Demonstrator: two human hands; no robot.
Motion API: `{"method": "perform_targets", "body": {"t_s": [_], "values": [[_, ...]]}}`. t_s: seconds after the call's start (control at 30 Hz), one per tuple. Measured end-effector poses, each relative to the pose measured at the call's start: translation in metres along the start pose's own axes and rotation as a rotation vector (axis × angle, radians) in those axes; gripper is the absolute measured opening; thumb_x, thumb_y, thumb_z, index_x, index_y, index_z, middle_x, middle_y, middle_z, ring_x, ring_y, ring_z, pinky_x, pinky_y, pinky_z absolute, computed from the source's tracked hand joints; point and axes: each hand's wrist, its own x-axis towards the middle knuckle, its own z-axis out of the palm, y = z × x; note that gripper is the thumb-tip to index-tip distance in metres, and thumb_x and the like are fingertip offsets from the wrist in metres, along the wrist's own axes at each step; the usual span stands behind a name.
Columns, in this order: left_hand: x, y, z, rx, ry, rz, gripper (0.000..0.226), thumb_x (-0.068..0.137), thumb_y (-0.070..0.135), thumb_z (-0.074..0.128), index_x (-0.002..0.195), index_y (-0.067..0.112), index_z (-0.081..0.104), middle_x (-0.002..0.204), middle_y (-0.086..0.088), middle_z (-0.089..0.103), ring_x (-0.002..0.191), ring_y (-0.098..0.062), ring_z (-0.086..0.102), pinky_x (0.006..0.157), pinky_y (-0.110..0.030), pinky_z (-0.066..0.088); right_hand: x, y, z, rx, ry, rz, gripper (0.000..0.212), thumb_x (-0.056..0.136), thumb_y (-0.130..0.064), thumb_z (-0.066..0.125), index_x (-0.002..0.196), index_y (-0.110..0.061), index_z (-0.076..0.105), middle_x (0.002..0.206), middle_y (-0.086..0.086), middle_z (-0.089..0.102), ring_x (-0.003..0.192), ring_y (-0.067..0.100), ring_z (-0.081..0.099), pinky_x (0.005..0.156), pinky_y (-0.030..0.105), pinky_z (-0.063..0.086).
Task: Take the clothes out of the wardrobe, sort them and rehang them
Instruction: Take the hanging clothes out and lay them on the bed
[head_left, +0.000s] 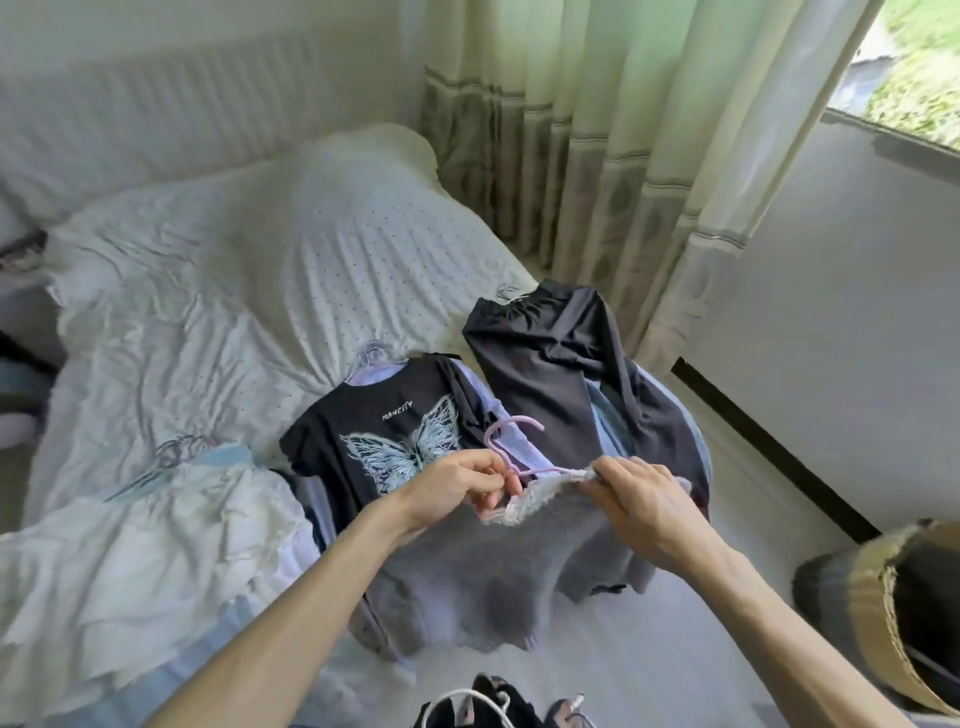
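The left hand pinches the neck of a lilac hanger with curled fingers. The right hand grips the lace-trimmed collar of a grey knit sweater, which hangs between and below both hands over the bed. Just beyond the left hand lies a black butterfly T-shirt. Beyond the right hand lie dark trousers.
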Motion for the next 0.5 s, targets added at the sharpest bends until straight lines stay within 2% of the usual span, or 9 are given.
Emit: {"method": "perform_targets", "body": {"t_s": [0.1,0.17,0.2,0.27,0.33,0.43,0.5], "values": [[-0.009,0.002,-0.007,-0.078,0.055,-0.026,0.02,0.097,-0.001,0.047,0.093,0.002,0.067,0.059,0.004,0.049,0.058,-0.009,0.042,0.055,-0.019,0.034,0.008,0.004,-0.008,-0.01,-0.053,0.034,0.031,0.096,-0.064,0.037,0.103,-0.038,0.053,0.091,-0.022,0.057,0.088,0.006,0.051,0.084,0.029,0.037],[-0.014,0.003,-0.012,-0.102,0.084,-0.03,0.016,0.093,0.002,0.051,0.093,0.0,0.067,0.06,0.003,0.047,0.057,-0.009,0.04,0.053,-0.021,0.028,0.013,0.015,-0.011,-0.065,-0.122,0.077,0.036,0.096,-0.066,0.029,0.108,-0.041,0.053,0.097,-0.022,0.055,0.097,0.006,0.053,0.096,0.032,0.034],[-0.017,0.003,-0.015,-0.102,0.096,-0.033,0.016,0.089,0.007,0.054,0.092,0.0,0.068,0.06,0.003,0.048,0.057,-0.008,0.041,0.052,-0.021,0.026,0.015,0.021,-0.013,-0.076,-0.176,0.106,0.041,0.095,-0.067,0.024,0.107,-0.041,0.053,0.098,-0.021,0.053,0.099,0.008,0.053,0.096,0.033,0.034],[-0.024,0.005,-0.024,-0.082,0.139,-0.046,0.019,0.079,0.017,0.058,0.088,0.004,0.069,0.061,0.002,0.048,0.057,-0.007,0.041,0.05,-0.02,0.025,0.02,0.027,-0.014,-0.017,-0.263,0.137,0.045,0.093,-0.069,0.023,0.105,-0.038,0.054,0.099,-0.019,0.051,0.097,0.01,0.053,0.088,0.03,0.038],[-0.03,0.007,-0.033,-0.031,0.221,-0.042,0.019,0.081,0.024,0.064,0.085,0.006,0.069,0.062,0.004,0.048,0.057,-0.006,0.041,0.052,-0.019,0.027,0.025,0.03,-0.013,0.084,-0.294,0.136,0.037,0.094,-0.066,0.036,0.104,-0.036,0.054,0.101,-0.016,0.053,0.095,0.009,0.054,0.083,0.028,0.042],[-0.031,0.014,-0.046,0.088,0.454,0.035,0.021,0.096,0.024,0.065,0.082,0.009,0.068,0.059,0.013,0.052,0.057,-0.003,0.041,0.056,-0.019,0.031,0.038,0.03,-0.005,0.235,-0.267,0.134,0.032,0.092,-0.064,0.045,0.1,-0.034,0.052,0.098,-0.012,0.058,0.093,0.008,0.056,0.082,0.029,0.044],[-0.028,0.021,-0.054,0.146,0.592,0.117,0.021,0.097,0.025,0.063,0.081,0.013,0.069,0.062,0.014,0.061,0.06,-0.001,0.05,0.062,-0.018,0.039,0.053,0.025,0.001,0.332,-0.188,0.175,0.03,0.092,-0.057,0.055,0.092,-0.027,0.05,0.088,-0.009,0.058,0.086,0.009,0.056,0.073,0.027,0.042]]}}
